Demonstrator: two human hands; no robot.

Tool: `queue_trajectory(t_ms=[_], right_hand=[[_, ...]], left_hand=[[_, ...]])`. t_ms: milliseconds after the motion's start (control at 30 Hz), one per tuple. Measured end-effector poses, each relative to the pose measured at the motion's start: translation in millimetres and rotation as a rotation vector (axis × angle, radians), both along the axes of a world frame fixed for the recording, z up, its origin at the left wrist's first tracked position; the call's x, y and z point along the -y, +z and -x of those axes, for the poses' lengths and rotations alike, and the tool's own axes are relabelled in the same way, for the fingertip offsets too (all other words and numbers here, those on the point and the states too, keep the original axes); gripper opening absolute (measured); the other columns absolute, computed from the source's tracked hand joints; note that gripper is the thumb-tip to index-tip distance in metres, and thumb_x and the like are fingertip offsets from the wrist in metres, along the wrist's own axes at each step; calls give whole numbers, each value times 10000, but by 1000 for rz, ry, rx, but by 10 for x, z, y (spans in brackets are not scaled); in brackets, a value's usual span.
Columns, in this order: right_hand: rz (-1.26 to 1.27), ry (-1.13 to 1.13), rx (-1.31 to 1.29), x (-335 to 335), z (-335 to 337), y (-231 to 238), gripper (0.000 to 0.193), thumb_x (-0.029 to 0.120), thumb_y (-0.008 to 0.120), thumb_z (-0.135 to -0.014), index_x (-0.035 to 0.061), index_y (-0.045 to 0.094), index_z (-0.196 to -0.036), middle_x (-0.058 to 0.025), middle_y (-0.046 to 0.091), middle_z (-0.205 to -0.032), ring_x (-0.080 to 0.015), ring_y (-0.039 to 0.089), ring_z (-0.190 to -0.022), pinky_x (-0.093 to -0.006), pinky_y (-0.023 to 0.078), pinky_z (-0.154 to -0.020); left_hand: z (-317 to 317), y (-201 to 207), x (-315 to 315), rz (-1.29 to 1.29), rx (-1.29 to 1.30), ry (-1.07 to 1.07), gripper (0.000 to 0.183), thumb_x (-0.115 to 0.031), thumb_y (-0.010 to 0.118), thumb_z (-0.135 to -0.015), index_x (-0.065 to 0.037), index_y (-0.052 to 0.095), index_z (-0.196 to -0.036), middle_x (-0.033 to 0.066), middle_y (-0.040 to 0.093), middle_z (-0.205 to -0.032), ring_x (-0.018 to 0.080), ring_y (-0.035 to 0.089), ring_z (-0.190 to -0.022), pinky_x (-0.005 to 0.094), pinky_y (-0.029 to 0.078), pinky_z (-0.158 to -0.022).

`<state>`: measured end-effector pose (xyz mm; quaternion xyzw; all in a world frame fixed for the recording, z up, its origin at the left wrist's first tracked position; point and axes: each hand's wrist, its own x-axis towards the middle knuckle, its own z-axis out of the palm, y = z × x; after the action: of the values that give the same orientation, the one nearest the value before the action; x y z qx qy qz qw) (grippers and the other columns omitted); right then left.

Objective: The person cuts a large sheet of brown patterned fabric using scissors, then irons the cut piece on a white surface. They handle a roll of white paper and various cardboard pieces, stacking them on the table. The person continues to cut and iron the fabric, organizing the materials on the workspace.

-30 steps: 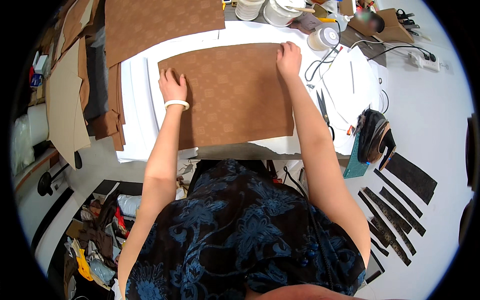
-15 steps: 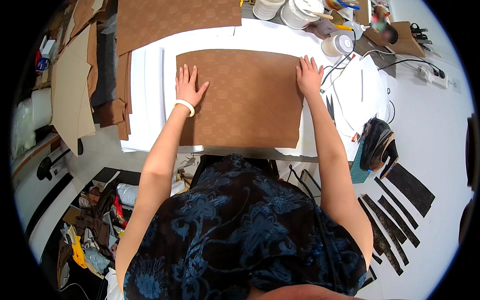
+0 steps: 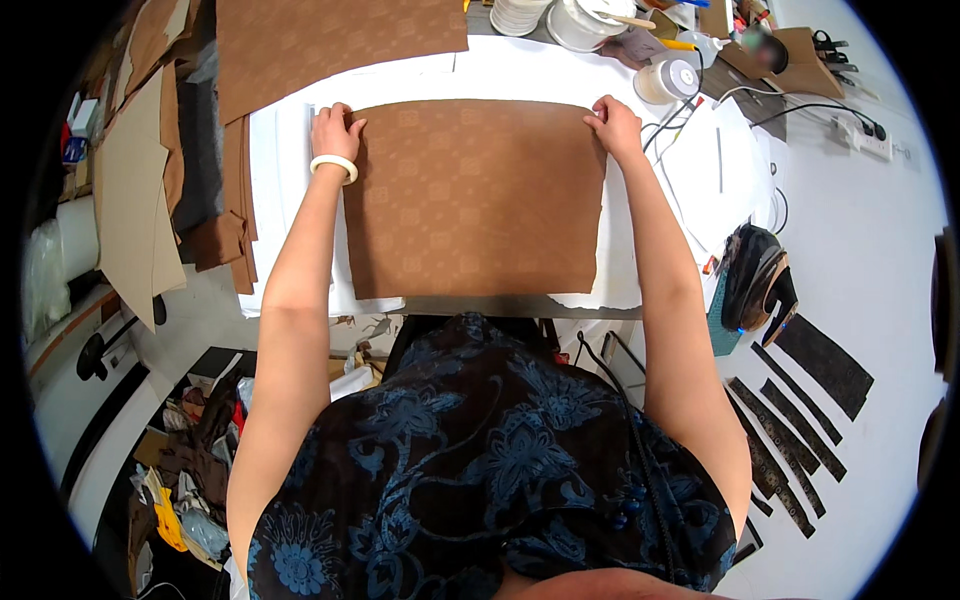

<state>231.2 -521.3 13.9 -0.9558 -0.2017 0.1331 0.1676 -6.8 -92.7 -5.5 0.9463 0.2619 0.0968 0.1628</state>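
Observation:
A brown leather-like sheet [image 3: 475, 200] with a faint embossed pattern lies flat in front of me on white paper [image 3: 320, 250]. Its far edge curves slightly and its near edge reaches the table's front. My left hand [image 3: 337, 133], with a cream bangle [image 3: 335, 166] at the wrist, is closed with bent fingers on the sheet's far left corner. At the far right corner, my right hand [image 3: 615, 127] pinches the edge between thumb and fingers. What lies under the fingertips is partly hidden.
Another brown sheet [image 3: 340, 50] lies beyond, at the far left. White tubs [image 3: 585, 25], a thread spool [image 3: 665, 82] and cables stand at the far right. Beige pattern pieces [image 3: 140, 190] are at left. Dark strips [image 3: 800, 430] lie at lower right; a scrap-filled bin [image 3: 190, 460] stands lower left.
Both hands have moved away from me to the sheet's far corners. Their fingers, flat and spread before, are now bent and closed on the corners. The view has shifted slightly.

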Motion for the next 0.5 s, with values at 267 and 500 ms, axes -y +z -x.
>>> queue_trajectory(t_ms=[267,500], right_hand=[[-143,17,-15,66,39,53,198,198,754,-781,57,624,-831,-94,655,-780,-279,631,-782,-386,489,-734],[-221,-33,-95,105,18,77,235,209,747,-805,49,646,-944,-130,697,-857,-307,659,-806,-380,512,-743]], left_hand=[[-26,-29,-18,48,-70,-77,182,-203,712,-842,-68,591,-829,93,594,-860,305,552,-876,431,460,-779],[-53,65,-13,79,12,-98,173,-194,712,-841,-80,584,-817,70,598,-838,297,559,-880,434,438,-802]])
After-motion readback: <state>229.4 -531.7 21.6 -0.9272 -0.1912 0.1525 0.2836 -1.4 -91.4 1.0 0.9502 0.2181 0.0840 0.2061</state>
